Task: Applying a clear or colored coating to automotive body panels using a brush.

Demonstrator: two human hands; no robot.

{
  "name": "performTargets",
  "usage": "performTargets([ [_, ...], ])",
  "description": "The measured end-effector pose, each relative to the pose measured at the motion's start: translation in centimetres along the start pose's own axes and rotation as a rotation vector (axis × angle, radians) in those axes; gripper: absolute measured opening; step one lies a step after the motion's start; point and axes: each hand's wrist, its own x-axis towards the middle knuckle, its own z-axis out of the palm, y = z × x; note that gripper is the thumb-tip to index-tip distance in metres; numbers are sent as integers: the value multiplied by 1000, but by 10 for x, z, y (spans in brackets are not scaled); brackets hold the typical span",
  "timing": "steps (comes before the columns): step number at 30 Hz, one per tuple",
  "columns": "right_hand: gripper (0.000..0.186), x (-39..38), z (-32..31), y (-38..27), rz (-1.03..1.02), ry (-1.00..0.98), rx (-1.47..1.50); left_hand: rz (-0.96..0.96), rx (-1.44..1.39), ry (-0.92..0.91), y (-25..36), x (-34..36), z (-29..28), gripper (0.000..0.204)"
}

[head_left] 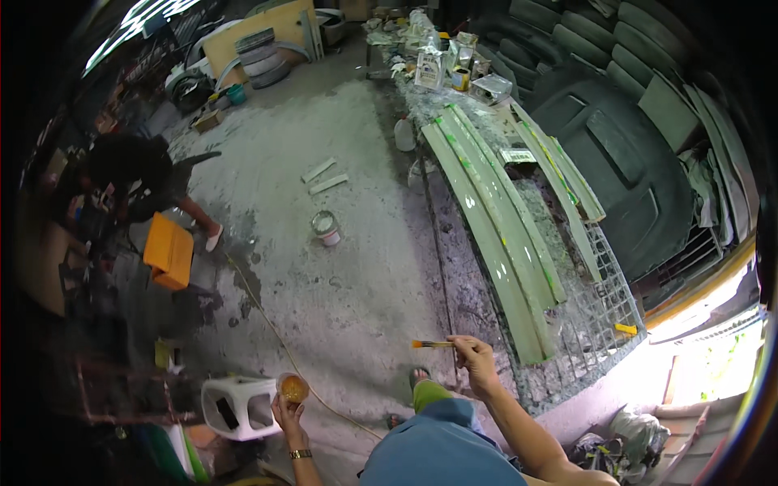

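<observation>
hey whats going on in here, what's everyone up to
A person stands at a wire-mesh workbench holding a small brush in the right hand and a clear cup of amber liquid in the left hand. The brush is in the air, short of the long pale green panels lying on the bench. Across the dusty floor, another person crouches beside an orange stool. A small paint can sits on the floor.

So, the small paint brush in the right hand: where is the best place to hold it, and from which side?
Grip the paint brush on the bare handle at its right end, as the right hand does now, coming from the right. It lies about level with the orange bristles pointing left, so this keeps the fingers away from the bristles. The left hand holds a cup of amber liquid.
</observation>
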Motion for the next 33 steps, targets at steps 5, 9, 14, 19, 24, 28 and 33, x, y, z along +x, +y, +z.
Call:
performTargets([
  [5,19,81,15,8,103,193,343,-25,-62,-59,14,97,90,40],
  [9,21,182,58,-7,221,56,379,-103,-109,28,17,144,148,44],
  [14,28,343,146,-102,57,-240,18,-168,-59,232,36,205,185,50],
  [19,18,465,213,-203,-38,-250,201,-217,24,334,54,298,237,55],
  [24,20,590,242,-210,-8,-274,297,-157,12,303,77,418,350,61],
  [28,19,681,261,-232,56,-217,318,-91,-94,94,113,542,453,52],
  [33,18,786,240,-286,12,35,392,11,98,-137,221,650,660,52],
])
